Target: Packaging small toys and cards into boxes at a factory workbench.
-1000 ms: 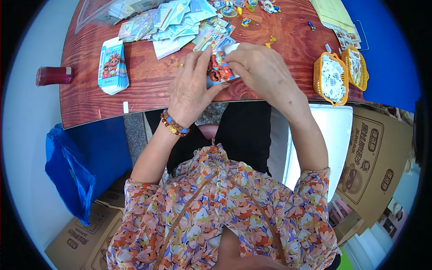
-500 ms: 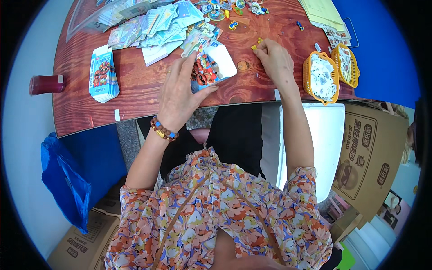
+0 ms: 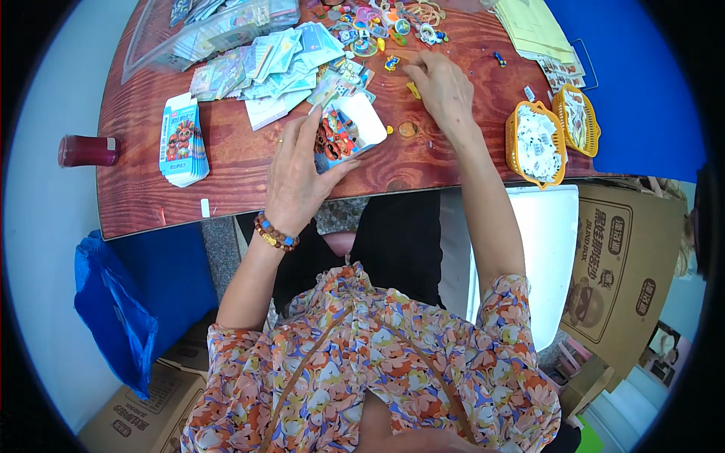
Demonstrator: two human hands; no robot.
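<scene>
My left hand holds a small printed card box near the table's front edge. The box lies tilted, its white end flap folded out to the right, and red cartoon figures cover its side. To the right, my right hand hovers over the table, fingers bent and apart, with its tips near a pile of small colourful trinkets. Just below those fingertips is a small yellow piece, apparently not gripped. A blue-and-yellow toy lies close by. The underside of the right hand is hidden.
Behind the box lie heaped cards and packets, beside a clear plastic bin. A stack of blue printed boxes and a dark red jar stand left. Orange baskets of white slips and yellow papers are right.
My right hand has moved away from me and left, and the yellow piece at its fingers now sits below them. My left hand keeps hold of the box, turned slightly. The view has shifted.
</scene>
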